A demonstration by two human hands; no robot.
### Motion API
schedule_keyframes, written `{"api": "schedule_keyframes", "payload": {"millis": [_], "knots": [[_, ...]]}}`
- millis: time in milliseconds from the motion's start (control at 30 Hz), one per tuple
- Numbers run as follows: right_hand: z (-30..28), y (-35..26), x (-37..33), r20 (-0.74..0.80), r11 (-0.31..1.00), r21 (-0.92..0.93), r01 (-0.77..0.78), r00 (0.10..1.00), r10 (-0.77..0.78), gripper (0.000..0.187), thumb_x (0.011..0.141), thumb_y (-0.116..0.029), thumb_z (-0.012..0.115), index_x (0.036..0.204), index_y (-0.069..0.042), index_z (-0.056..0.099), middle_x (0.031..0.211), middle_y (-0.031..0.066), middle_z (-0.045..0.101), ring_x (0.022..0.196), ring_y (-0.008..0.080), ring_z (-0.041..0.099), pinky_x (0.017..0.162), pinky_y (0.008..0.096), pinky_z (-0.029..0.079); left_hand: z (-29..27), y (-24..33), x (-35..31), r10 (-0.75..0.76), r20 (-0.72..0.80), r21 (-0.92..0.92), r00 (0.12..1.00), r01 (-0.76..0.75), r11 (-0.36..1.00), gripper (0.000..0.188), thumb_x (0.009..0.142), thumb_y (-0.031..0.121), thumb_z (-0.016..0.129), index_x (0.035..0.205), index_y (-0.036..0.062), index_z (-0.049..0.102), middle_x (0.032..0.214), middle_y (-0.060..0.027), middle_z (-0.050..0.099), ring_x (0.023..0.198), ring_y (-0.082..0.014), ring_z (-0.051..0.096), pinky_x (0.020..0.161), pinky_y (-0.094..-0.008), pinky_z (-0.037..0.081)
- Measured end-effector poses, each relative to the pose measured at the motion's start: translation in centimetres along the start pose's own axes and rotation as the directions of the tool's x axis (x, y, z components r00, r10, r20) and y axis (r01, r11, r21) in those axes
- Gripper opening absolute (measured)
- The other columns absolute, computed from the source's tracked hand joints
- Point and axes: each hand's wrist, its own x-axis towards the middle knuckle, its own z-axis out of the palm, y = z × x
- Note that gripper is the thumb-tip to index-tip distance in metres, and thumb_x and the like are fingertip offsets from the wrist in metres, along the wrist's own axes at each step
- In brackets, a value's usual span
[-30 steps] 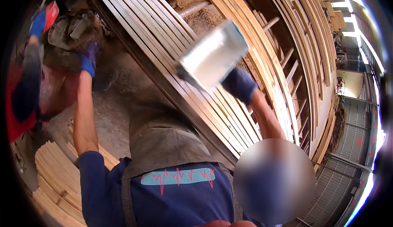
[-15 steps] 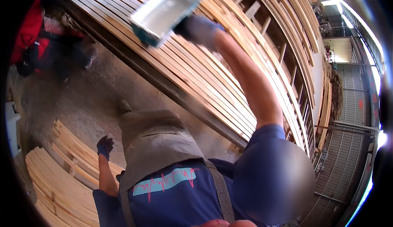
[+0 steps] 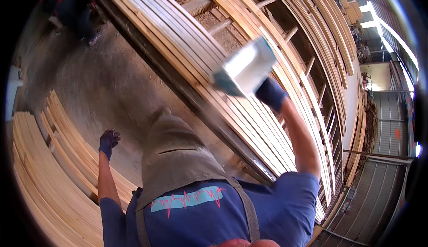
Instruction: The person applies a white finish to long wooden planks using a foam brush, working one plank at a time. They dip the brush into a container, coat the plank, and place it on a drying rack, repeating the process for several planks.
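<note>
My right hand, in a dark blue glove, grips one side of a rectangular, box-like container with a pale inside and teal edges. Motion blur smears the container, so I cannot make out what it holds. It hangs tilted above a row of long, narrow wooden strips laid side by side. Away to the left, my gloved left hand hangs low with its fingers apart and nothing in them. Beneath it lie stacked pale planks.
A dark metal edge runs along the near side of the strips. Behind them stands a rack of long boards with cross-bars. Another person in red and dark clothing is at the upper left, on the dusty floor.
My right hand has swung the container rightward and nearer along the strips. The view has shifted, and the left hand stays low beside the planks.
</note>
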Motion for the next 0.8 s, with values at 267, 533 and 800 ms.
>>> {"api": "schedule_keyframes", "payload": {"millis": [267,533,800], "knots": [[-0.3,9.8,-20.9,0.020,0.988,-0.139,0.065,0.998,-0.062,0.028,0.086,-0.006,0.058,0.113,-0.008,0.064,0.111,0.0157,0.065,0.106,0.0267,0.060,0.096,0.0402,0.047,8.7,-30.9,-11.9,-0.232,0.009,-0.218,0.973,0.229,0.949,0.033,0.091,0.040,0.051,0.118,0.0207,0.056,0.098,-0.0063,0.069,0.077,-0.0210,0.065,0.066,-0.0360,0.048],[0.5,11.8,-25.3,-0.055,0.996,0.069,0.053,0.997,-0.049,0.036,0.092,-0.034,0.056,0.112,-0.004,0.061,0.092,0.0091,0.065,0.065,0.0124,0.058,0.054,0.0259,0.051,19.0,-48.8,-28.4,-0.382,-0.044,-0.208,0.923,0.365,0.907,0.046,0.093,0.039,0.045,0.134,0.0165,0.045,0.122,-0.0097,0.060,0.099,-0.0245,0.060,0.086,-0.0400,0.043],[3.4,31.6,-56.3,-0.100,0.977,-0.112,0.183,0.976,-0.195,0.015,0.087,-0.011,0.058,0.100,-0.006,0.065,0.091,0.0160,0.067,0.085,0.0295,0.064,0.080,0.0399,0.051,36.2,-57.0,-40.4,-0.204,-0.063,-0.087,0.977,0.198,0.976,0.038,0.091,0.042,0.050,0.123,0.0213,0.054,0.107,-0.0062,0.067,0.081,-0.0189,0.064,0.076,-0.0381,0.045]]}}
